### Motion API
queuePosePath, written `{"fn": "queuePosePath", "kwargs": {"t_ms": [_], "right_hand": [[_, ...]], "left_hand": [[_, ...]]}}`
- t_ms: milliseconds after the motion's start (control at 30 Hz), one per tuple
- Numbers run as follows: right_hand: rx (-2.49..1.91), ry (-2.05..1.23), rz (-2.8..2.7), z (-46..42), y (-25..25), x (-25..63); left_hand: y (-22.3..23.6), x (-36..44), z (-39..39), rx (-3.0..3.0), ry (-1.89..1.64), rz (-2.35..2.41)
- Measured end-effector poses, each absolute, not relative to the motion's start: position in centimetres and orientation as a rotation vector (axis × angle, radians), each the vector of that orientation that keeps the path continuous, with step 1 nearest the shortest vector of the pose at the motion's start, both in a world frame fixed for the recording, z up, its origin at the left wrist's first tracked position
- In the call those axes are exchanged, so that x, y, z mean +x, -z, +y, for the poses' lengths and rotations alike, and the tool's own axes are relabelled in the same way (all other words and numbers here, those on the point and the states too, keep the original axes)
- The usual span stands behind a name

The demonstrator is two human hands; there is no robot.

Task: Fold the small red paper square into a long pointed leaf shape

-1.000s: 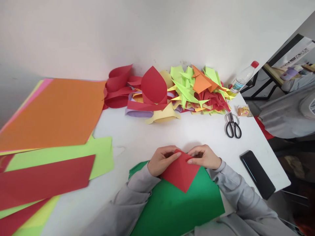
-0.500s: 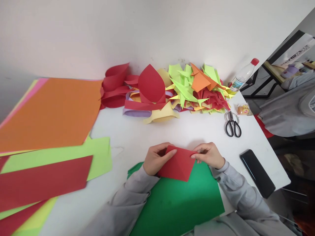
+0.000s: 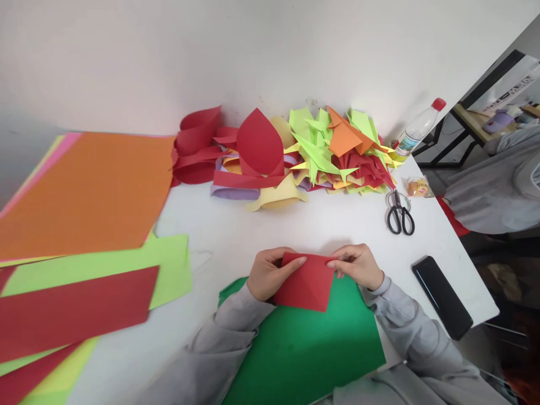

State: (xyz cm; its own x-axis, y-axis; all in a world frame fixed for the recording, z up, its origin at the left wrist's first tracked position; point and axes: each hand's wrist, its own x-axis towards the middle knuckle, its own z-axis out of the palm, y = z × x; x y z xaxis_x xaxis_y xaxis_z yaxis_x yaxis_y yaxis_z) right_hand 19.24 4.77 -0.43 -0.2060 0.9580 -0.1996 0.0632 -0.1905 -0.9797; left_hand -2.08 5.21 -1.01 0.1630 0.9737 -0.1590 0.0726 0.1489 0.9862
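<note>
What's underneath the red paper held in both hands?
Below the red paper is a green sheet, visible past the paper's lower edge. Whatever lies directly behind the paper and the left hand is covered.

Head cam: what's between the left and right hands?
The red paper spans the gap: the left hand grips its left side, the right hand its upper right corner. The green sheet lies below it. Seen in the head view.

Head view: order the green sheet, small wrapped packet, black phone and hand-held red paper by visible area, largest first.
1. Green sheet, though partly covered
2. Red paper
3. Black phone
4. Wrapped packet
</note>
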Motion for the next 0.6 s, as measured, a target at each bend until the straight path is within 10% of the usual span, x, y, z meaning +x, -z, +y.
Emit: {"fn": "queuePosePath", "kwargs": {"t_ms": [600], "right_hand": [[-1.237,-1.549,-1.448,4.74,0.94,19.24]], "left_hand": [[0.75,-2.0,5.61,1.182,-0.862,1.065]]}}
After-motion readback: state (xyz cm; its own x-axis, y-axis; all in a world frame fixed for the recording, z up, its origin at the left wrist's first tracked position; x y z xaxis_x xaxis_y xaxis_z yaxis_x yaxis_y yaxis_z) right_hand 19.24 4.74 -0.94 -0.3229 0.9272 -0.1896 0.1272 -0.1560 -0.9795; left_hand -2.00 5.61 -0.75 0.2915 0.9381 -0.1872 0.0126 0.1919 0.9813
